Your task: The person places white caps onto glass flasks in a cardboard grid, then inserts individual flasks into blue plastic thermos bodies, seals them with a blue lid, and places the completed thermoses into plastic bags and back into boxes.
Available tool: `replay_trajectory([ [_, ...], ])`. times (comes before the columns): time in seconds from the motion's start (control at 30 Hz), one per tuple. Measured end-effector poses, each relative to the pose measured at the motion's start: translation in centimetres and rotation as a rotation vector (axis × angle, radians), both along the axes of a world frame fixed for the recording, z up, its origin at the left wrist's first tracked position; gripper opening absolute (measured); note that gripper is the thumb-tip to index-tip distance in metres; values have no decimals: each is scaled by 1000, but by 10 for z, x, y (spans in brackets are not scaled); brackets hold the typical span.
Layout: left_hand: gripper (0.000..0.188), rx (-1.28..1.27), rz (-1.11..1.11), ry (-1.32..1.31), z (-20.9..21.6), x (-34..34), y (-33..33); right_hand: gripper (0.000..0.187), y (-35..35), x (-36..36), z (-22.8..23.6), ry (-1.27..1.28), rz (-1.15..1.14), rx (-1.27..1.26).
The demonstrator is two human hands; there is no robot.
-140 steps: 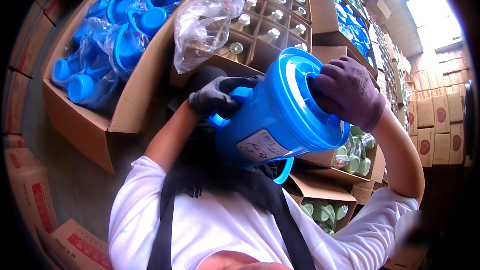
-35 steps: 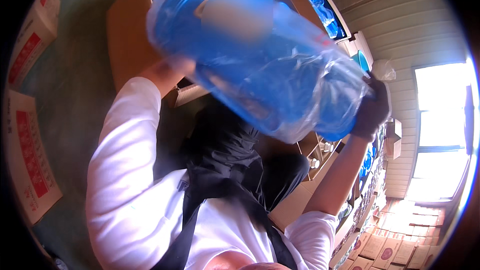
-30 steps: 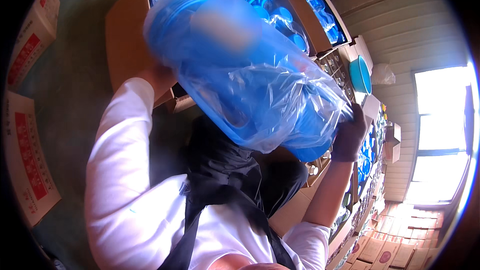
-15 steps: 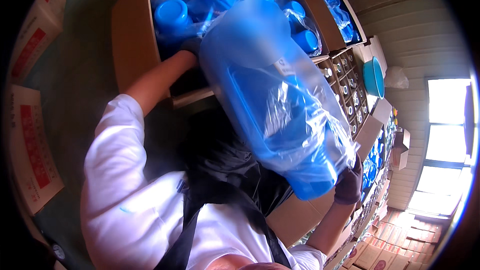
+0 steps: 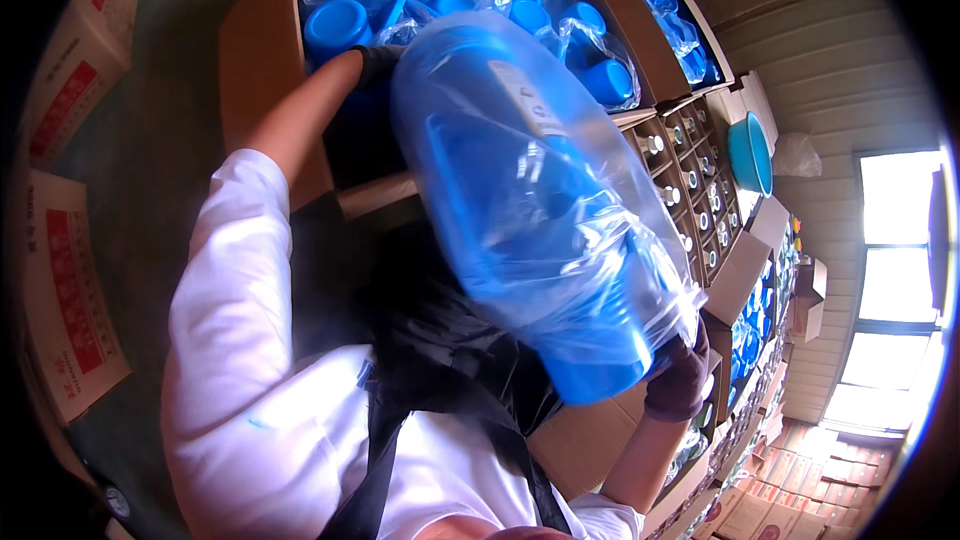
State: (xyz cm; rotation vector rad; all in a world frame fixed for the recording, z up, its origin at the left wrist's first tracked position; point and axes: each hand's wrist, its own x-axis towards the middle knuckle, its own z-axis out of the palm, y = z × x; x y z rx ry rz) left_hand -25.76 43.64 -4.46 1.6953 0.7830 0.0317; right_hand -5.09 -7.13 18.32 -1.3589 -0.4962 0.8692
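Observation:
A large blue plastic jug (image 5: 540, 210) in a clear plastic bag is held slanting in front of my body. My left hand (image 5: 380, 64), in a dark glove, is against its upper left side, its fingers mostly hidden behind the jug. At the lower right end, my right hand (image 5: 682, 378), also in a dark glove, grips the jug and the gathered bag. Beyond, an open cardboard box (image 5: 262, 70) holds several blue jugs (image 5: 338, 28) in clear bags. The held jug covers part of that box.
Right of the box, a divided carton (image 5: 672, 155) holds bottles with pale caps. A teal basin (image 5: 748, 155) stands beyond it. More open boxes (image 5: 740, 265) of goods line the right. Closed cartons (image 5: 72, 290) stand on the left.
The jug's upper end has moved slightly down and toward me, and its lower end a little to the left. My right hand has shifted left with it. Both hands stay on the jug.

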Motion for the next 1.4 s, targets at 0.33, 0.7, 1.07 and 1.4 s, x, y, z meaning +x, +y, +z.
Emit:
replay_trajectory([
  [0.33, 55, -121, 91, -67, -5, -44, 9, 71, 64, -48, 23, -207, 403, 77],
  [0.7, 57, -150, 105, -137, -10, -40, 12, 42, 139, -46, -17, 437, 146, 202],
  [1.07, 59, -117, 142, -165, -6, -40, -3, 20, 243, -143, -77, 727, 153, 21],
  [1.4, 41, 829, 222, -172, 26, -61, -55, 27, 204, -159, -135, 632, 333, -171],
])
